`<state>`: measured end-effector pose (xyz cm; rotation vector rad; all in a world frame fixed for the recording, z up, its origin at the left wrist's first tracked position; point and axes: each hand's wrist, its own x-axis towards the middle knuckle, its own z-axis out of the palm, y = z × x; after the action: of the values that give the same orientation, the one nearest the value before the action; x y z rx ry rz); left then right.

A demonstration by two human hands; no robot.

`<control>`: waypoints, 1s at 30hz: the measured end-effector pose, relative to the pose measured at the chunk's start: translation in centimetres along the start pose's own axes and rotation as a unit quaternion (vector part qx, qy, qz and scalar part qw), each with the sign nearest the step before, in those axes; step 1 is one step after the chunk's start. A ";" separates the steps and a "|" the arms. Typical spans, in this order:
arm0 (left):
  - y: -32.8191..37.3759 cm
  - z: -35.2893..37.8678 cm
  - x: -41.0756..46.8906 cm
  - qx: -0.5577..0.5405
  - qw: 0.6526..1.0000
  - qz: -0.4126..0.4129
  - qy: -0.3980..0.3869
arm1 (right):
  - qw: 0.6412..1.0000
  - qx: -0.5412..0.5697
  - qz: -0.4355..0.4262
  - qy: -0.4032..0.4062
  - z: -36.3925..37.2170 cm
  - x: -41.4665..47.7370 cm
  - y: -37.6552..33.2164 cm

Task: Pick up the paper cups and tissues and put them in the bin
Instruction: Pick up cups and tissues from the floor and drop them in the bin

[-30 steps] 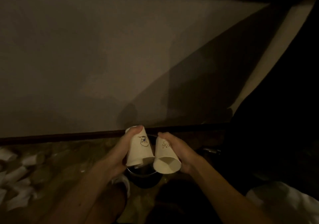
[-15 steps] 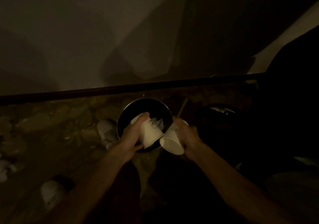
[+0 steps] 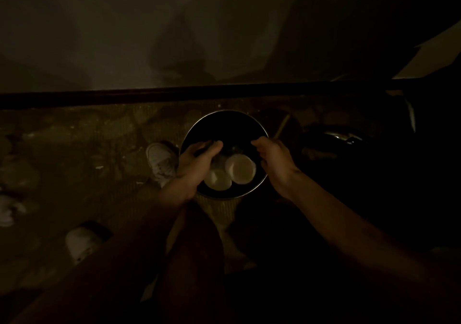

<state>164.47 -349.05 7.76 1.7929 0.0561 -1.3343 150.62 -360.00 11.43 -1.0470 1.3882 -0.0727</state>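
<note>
- The left hand hangs over the left rim of the bin, fingers loosely extended and holding nothing.
- The right hand hangs over the right rim, fingers slackly curled and likewise empty. The two hands are apart, with the bin's mouth between them.
- Inside the bin, one paper cup and a second paper cup lie touching, their mouths turned up toward the camera.
- Just left of the bin is a white shape, possibly a shoe. Another sits nearer the person.
- At the far left edge, pale lumps lie on the mottled floor, too dim to name.
- If those lumps are the remaining litter, it lies well to the left, so the left hand is the nearer one.
</note>
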 end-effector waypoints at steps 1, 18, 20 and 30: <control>0.1 -0.6 0.0 -0.006 1.000 -0.005 -0.001 | 1.000 0.000 0.000 -0.008 0.1 -0.4 0.0; -0.8 -26.0 -30.9 0.180 0.902 0.323 0.222 | 0.821 -0.332 -0.390 -0.252 18.2 -27.3 -4.0; -4.6 -29.0 -33.1 0.119 0.910 0.303 0.257 | 0.801 -0.351 -0.392 -0.286 21.6 -29.9 -2.8; -14.7 -39.4 -30.7 -0.195 0.898 0.246 0.307 | 0.752 -0.464 -0.310 -0.352 37.1 -31.0 1.8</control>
<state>173.83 -300.70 24.80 1.6597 0.1845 -0.3354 172.01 -319.72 27.60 -2.0655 0.2542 0.5399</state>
